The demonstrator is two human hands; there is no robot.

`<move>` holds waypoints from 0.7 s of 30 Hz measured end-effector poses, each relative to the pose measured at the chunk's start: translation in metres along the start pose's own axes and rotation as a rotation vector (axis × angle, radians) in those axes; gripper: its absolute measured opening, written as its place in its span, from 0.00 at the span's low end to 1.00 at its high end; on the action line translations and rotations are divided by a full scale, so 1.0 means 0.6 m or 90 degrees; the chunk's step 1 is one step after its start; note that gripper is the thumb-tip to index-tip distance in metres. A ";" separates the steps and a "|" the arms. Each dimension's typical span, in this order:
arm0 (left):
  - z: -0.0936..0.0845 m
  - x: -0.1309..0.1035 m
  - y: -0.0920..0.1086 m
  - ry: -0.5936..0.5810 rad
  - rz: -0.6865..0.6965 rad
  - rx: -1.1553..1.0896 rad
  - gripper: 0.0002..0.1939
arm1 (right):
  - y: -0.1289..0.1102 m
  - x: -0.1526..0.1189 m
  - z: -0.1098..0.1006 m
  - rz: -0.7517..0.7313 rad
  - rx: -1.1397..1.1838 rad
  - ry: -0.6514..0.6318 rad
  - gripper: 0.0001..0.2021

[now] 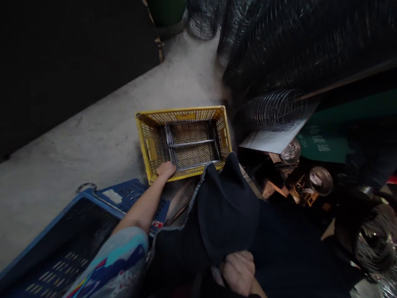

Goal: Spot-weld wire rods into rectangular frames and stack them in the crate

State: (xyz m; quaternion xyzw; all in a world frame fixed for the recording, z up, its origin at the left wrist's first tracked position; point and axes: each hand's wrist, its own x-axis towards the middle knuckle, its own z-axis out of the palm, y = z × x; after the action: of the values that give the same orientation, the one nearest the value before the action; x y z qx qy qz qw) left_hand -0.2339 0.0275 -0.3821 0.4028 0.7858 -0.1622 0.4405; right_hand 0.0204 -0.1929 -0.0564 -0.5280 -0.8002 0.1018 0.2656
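A yellow plastic crate (182,115) with mesh walls stands on the floor in front of me. Inside it lie several thin metal wire frames (192,144), bundled at the left side. My left hand (166,169) reaches over the near rim at the crate's left corner, closed beside the ends of the wires. Its fingertips are hidden, so I cannot tell whether it grips wire or rim. Close to my body, my right hand (238,271) is a fist against my dark apron (228,207); what it holds, if anything, is hidden.
A blue crate (58,223) sits at the lower left. Coiled wire racks (273,109) and dark wrapped stacks (297,45) crowd the right. Metal bowls (321,181) with small parts stand below a green panel (328,132). Grey floor (102,120) extends to the left.
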 end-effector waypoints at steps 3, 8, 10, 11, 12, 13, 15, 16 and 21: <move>-0.014 -0.017 0.001 -0.014 0.022 -0.076 0.17 | -0.002 0.002 0.001 0.004 0.036 0.016 0.17; -0.021 -0.052 0.003 -0.091 0.070 -0.266 0.15 | -0.005 0.001 -0.002 0.010 0.062 0.012 0.14; -0.020 -0.070 0.006 -0.130 0.087 -0.344 0.13 | -0.007 0.001 -0.006 0.013 0.063 0.004 0.13; -0.019 -0.079 0.008 -0.148 0.096 -0.382 0.13 | -0.009 0.002 -0.008 0.018 0.065 -0.001 0.13; -0.019 -0.087 0.010 -0.163 0.104 -0.418 0.12 | -0.010 0.003 -0.010 0.023 0.069 -0.003 0.13; -0.019 -0.095 0.012 -0.176 0.112 -0.452 0.10 | -0.010 0.003 -0.011 0.030 0.070 -0.002 0.12; -0.018 -0.109 0.015 -0.192 0.122 -0.516 0.08 | -0.012 0.001 -0.012 0.036 0.070 0.003 0.12; -0.017 -0.114 0.016 -0.198 0.125 -0.544 0.07 | -0.012 0.000 -0.012 0.037 0.070 0.009 0.12; -0.005 -0.128 0.015 -0.199 0.119 -0.664 0.07 | -0.011 -0.009 -0.010 0.038 0.076 0.032 0.11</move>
State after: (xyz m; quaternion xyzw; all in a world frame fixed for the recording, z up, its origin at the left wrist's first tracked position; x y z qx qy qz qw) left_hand -0.2065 -0.0029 -0.3165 0.1707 0.6481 0.2309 0.7054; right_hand 0.0199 -0.2012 -0.0501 -0.5371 -0.7700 0.1436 0.3132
